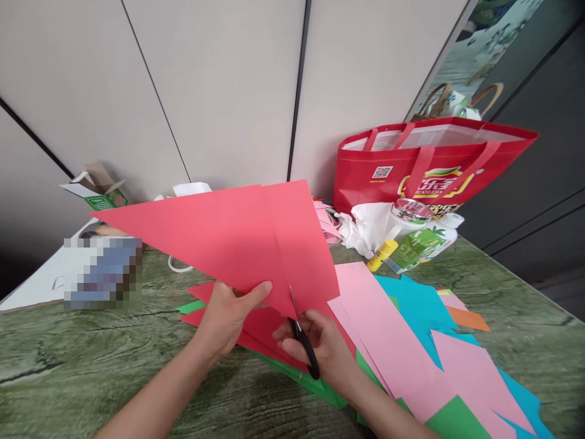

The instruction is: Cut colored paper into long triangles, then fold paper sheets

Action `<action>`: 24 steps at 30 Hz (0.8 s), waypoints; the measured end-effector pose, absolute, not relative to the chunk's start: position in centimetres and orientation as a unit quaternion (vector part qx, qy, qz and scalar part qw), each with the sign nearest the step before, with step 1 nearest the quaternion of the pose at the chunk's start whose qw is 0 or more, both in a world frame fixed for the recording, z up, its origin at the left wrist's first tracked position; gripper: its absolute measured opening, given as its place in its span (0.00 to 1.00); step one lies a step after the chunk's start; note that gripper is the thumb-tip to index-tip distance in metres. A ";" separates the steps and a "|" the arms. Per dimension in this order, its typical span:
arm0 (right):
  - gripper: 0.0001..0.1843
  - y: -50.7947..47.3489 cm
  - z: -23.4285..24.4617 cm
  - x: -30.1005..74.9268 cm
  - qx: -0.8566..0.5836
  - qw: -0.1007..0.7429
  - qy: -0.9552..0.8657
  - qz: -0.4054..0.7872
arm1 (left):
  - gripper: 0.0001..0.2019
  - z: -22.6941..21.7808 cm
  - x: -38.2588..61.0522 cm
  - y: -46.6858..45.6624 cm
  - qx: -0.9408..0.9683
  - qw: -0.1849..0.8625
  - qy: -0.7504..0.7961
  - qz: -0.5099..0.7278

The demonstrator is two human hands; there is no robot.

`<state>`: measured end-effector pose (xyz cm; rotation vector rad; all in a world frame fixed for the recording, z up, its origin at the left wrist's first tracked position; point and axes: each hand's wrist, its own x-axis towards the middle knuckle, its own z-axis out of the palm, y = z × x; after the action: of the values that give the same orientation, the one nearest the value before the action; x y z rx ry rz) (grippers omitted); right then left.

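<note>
A large red sheet of paper [219, 231], folded to a long point at the left, is held up above the table. My left hand [231, 314] pinches its lower edge, thumb on top. In my right hand [317, 344] is a pair of black-handled scissors [305, 347], fingers wrapped round the handles. The scissor blades sit at the lower edge of the red paper, one blade showing over it, near a crease. Beneath my hands lie more red paper [269, 332] and green paper [329, 393].
Pink paper [388, 329] and blue paper [415, 299] spread at the right. Behind them stand a yellow glue stick [382, 255], a clear jar [406, 216], crumpled white tissue [365, 225] and a red shopping bag [379, 177]. An opened box [103, 192] is at the back left.
</note>
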<state>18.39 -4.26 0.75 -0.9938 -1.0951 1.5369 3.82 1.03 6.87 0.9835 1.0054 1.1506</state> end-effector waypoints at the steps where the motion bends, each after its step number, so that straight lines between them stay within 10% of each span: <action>1: 0.16 -4.3 0.9 18.4 -0.410 0.484 -0.451 0.628 | 0.15 6.8 3.8 1.0 0.424 0.619 0.434 0.498; 24: 0.18 -4.3 1.0 18.2 -0.429 0.477 -0.423 0.640 | 0.17 6.7 3.7 1.0 0.431 0.623 0.447 0.476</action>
<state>18.21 -4.26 0.99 -1.0482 -1.0327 1.5635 3.67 0.99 6.71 0.9895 1.0258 1.0922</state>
